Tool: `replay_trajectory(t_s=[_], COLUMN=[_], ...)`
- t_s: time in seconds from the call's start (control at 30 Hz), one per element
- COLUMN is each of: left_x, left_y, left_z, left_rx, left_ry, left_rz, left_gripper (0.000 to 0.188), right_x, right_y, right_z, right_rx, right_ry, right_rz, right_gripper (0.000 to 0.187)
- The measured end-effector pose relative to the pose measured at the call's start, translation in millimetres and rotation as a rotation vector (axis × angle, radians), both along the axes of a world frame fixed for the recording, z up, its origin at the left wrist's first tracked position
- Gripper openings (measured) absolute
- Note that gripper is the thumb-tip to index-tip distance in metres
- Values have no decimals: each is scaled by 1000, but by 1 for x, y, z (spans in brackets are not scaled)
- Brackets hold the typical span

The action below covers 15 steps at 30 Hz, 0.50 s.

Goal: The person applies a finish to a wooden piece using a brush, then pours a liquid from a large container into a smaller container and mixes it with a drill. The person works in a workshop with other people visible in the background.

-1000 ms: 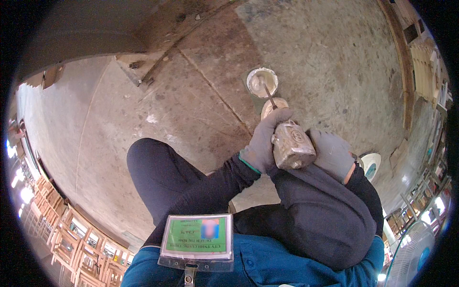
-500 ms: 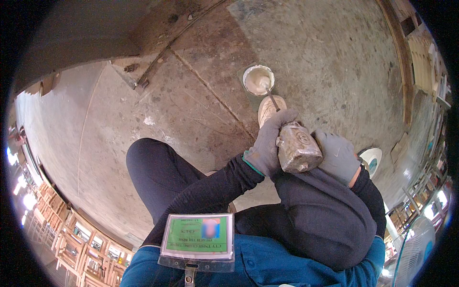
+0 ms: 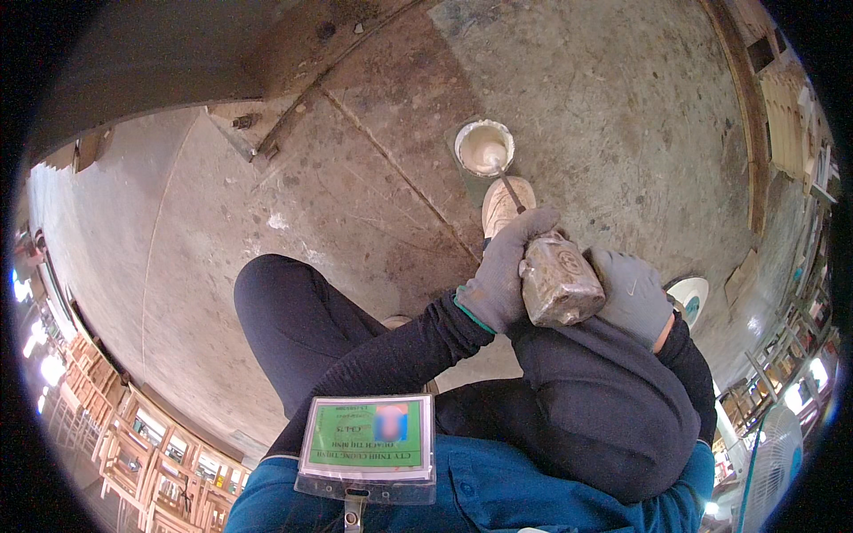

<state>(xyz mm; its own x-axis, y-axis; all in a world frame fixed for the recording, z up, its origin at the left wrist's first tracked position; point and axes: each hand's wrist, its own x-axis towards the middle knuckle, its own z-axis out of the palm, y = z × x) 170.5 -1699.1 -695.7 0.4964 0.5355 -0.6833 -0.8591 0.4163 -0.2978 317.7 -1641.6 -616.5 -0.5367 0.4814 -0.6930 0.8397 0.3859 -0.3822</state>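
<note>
A grimy metal-cased power drill (image 3: 562, 282) is held low over my right thigh. My left hand (image 3: 508, 266), in a grey glove, wraps round its front end. My right hand (image 3: 633, 293), gloved too, is closed at its right side, where the fingers are partly hidden. A thin dark rod (image 3: 510, 192) runs from the drill down into a small white bucket (image 3: 459, 149). Pale creamy paste (image 3: 484, 153) lies inside, and the rod's tip is sunk in it. The bucket stands on the floor just beyond the toe of my shoe (image 3: 508, 202).
Stained concrete floor (image 3: 355, 213) with a long seam surrounds the bucket. A large dark panel (image 3: 160, 80) fills the upper left. Wooden frames (image 3: 160, 462) are stacked at the lower left. Stacked boards (image 3: 784, 124) stand far right, and a fan (image 3: 771, 462) is at the lower right.
The drill and both hands have shifted very slightly right and down in the picture, and the bucket slightly right. Both hands keep their hold, and the rod stays in the paste.
</note>
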Motion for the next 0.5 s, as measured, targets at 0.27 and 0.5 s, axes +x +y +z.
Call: replay_trajectory(t_s=[0.27,0.5], left_x=[-3,-41], left_y=[-2,-10], left_z=[-4,-95], left_rx=[139,306], left_ry=[206,1680], left_rz=[-61,-352], left_gripper=[17,31], right_x=[-3,-10], right_y=[4,8], right_z=[-5,-13], right_rx=[1,39], right_ry=[16,107], right_rz=[7,-86], right_gripper=[34,36])
